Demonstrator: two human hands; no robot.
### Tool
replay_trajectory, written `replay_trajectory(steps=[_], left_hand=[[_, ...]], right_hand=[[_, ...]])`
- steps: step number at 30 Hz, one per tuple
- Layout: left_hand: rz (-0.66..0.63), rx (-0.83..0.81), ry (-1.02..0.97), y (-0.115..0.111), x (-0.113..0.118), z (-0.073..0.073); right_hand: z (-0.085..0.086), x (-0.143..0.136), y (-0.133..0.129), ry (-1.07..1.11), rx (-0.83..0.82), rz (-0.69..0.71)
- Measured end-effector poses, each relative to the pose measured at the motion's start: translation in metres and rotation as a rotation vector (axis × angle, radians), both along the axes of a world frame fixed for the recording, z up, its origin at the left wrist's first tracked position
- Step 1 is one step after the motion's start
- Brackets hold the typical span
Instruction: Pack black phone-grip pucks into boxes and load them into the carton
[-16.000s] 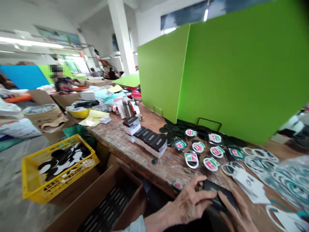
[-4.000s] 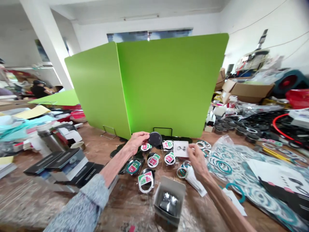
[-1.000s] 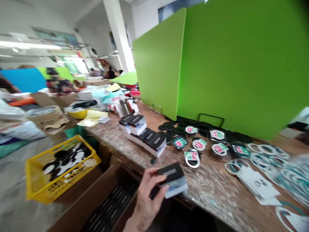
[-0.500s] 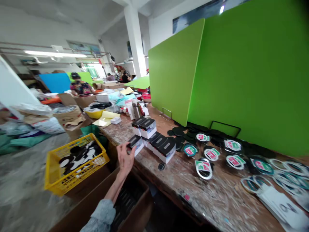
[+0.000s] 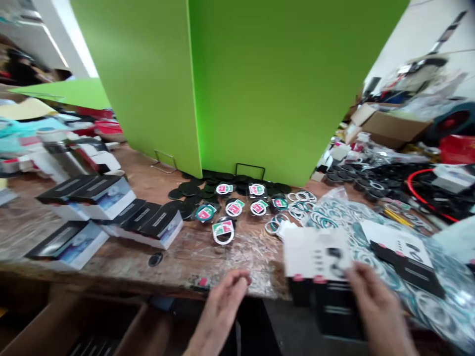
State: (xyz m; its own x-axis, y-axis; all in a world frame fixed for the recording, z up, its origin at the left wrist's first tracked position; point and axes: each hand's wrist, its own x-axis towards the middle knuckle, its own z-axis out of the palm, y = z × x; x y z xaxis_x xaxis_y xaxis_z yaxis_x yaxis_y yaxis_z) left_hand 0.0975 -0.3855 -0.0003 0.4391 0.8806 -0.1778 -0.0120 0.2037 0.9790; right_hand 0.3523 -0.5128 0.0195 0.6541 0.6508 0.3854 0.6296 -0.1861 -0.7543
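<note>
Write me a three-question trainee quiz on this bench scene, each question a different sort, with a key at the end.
1. Which hand holds the black-and-white packaging?
2. True or false: the left hand is gripping something.
3. What colour is the tall panel standing behind the black discs?
A) Blue
B) Green
C) Red

Key:
1. The right hand.
2. False; nothing shows in its grip.
3. B
</note>
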Motion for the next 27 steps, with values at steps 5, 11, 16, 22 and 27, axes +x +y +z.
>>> replay_trajectory(steps=[5, 11, 16, 22, 27], left_hand=[[-0.028, -0.169, -0.210, -0.012, 0.037, -0.003], [-0.007, 0.106, 0.109, 0.006, 0.013, -0.011], [-0.167, 0.220, 0.227, 0.008, 0.002, -0.005], [-0.081, 0.518, 0.369, 0.007, 0.004, -0.020], [-0.198, 0.690, 0.358, 0.003, 0.007, -0.021]], right_hand=[[-0.047, -0.075, 0.025, 0.768, -0.048, 0.140], [-0.043, -0.073, 0.039, -0.194, -0.037, 0.200], [-0.026, -0.056, 0.051, -0.703, -0.180, 0.515], [-0.013, -0.083, 0.038, -0.650, -0.272, 0.465], [0.010, -0.096, 0.035, -0.780, -0.128, 0.496]])
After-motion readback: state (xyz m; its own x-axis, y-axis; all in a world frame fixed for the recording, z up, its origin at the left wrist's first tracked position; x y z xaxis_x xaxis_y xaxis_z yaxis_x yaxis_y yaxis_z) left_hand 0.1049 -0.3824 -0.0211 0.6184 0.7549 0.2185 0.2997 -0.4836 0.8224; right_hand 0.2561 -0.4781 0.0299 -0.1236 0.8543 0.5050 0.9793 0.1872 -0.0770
